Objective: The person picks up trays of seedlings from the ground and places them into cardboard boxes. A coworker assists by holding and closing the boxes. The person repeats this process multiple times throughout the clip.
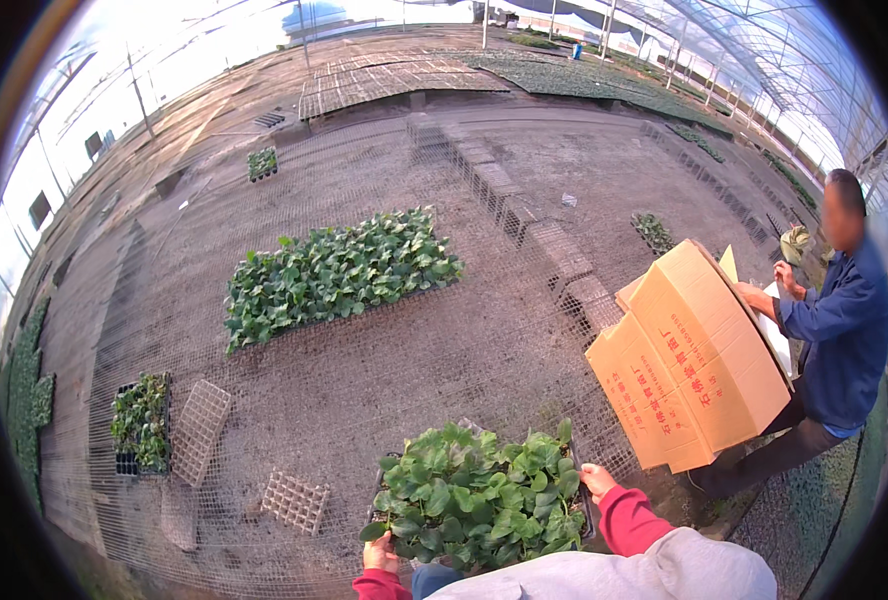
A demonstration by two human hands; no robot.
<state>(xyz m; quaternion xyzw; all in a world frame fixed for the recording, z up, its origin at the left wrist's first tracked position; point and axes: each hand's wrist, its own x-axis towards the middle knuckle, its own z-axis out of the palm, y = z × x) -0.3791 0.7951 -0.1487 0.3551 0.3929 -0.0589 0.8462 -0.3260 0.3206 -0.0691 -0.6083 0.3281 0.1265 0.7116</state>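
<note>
Close before my body is a dark plastic plug tray filled with leafy green seedlings (pixel 489 491). My left hand (pixel 380 553) grips its near left corner, partly under the leaves. At the right edge, my right hand (pixel 598 481) has its fingers on the tray's rim. Broad leaves hide most of the tray and its cells. Beneath and beyond it spreads a wire mesh bench (pixel 414 375). Farther out on the mesh sits a larger block of seedlings (pixel 339 274).
To my right, a person in a blue jacket (pixel 838 322) handles a large cardboard box (pixel 691 360) bearing red writing. Empty plug trays (pixel 296 501) and a sparse seedling tray (pixel 142 424) lie on the left. A row of blocks (pixel 515 202) crosses the mesh.
</note>
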